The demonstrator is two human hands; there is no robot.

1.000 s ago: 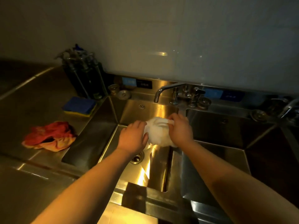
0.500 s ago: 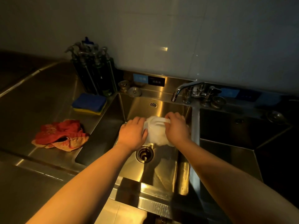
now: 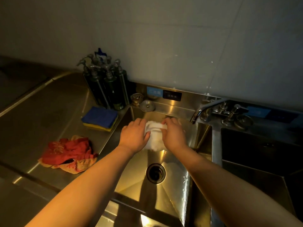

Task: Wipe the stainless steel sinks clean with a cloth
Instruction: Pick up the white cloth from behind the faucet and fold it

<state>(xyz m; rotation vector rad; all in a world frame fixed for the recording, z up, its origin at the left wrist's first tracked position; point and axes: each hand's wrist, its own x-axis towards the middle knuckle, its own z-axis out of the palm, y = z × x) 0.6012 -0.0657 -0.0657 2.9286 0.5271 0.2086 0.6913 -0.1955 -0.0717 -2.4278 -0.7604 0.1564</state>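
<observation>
- The person is holding a bunched white cloth (image 3: pixel 154 138) between both hands, above the far part of the left stainless steel sink basin (image 3: pixel 172 190) and near its back wall.
- The left hand (image 3: pixel 134 136) is lying curled against the cloth's left side with fingers wrapped onto it; the right hand (image 3: pixel 173 135) is pinching a folded edge at the top while its palm is covering the cloth's right side.
- The cloth is looking soft, light and limp, likely damp; it should be crushing and folding easily, so gathering it into a pad and pressing with a flat palm seems the better hold than a fingertip pinch.
- The steel is shining and probably slick, so the cloth should be gliding with little drag.
- Below the hands, the basin is holding nothing but its round dark drain opening (image 3: pixel 155 173).
- To the right of the right hand, a chrome tap (image 3: pixel 206 110) is reaching over the divider, and a second, darker basin (image 3: pixel 255 154) is lying beyond; its contents cannot be made out.
- To the left of the left hand, on the bench (image 3: pixel 41 115), a blue and yellow sponge (image 3: pixel 100 118) and a crumpled red rag (image 3: pixel 68 153) are lying, with dark pump bottles (image 3: pixel 106 89) standing behind.
</observation>
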